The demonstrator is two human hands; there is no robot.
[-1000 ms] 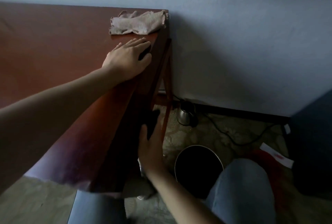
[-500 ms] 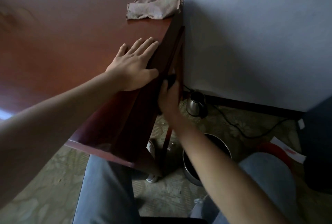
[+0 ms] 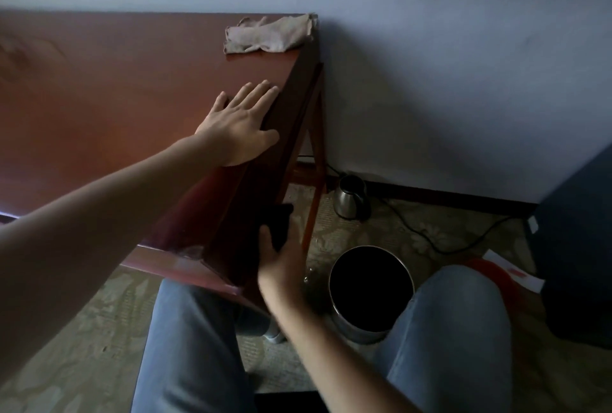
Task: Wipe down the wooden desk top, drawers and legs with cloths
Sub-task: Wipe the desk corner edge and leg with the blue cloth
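While left hand [image 3: 239,129] lies flat on glossy desk [image 3: 99,107], right hand [image 3: 281,267] grips dark cloth [image 3: 278,223]

We have one wide head view, looking forward and steeply down from close above the bench [image 3: 116,107], over its right end corner toward the wall behind it.

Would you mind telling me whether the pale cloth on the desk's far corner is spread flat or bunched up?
Bunched up: the pale cloth lies crumpled in folds on the desk, untouched by either hand.
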